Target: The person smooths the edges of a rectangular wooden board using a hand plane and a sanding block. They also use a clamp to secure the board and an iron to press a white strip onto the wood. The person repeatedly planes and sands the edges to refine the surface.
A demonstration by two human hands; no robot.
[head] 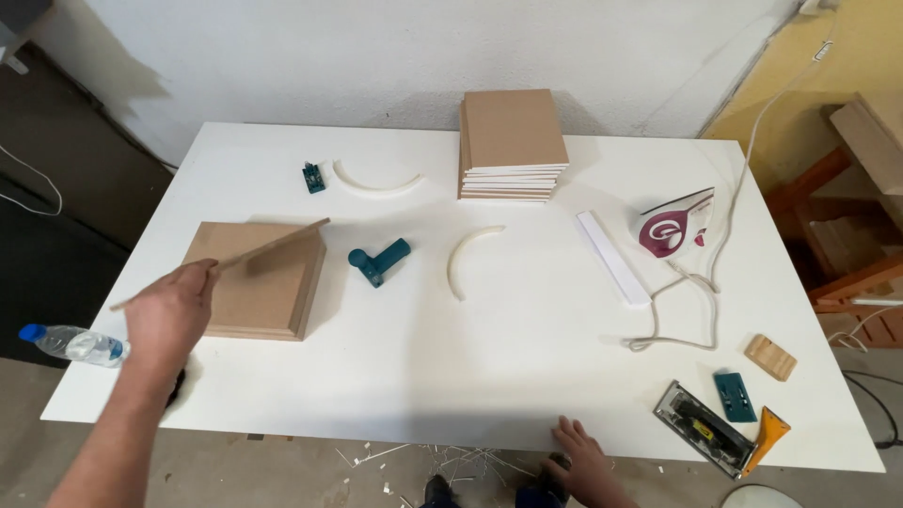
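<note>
Fingers of our left hand (169, 315) clench the near end of 1 thin brown board (246, 259), tilted up above a low stack of matching boards (254, 292) on the white table (489, 367). Our right hand (585, 453) rests flat and empty on the table's near edge. We see a taller board pile (511, 143) at the far side, 2 curved white strips (376, 183) (465, 259), and a teal tool (378, 261) between the 2 stacks

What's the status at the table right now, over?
Left hand shut on thin brown panel, lifted above the left board stack. Right hand open, resting at white table edge. Teal tool lies nearby, apart.
</note>
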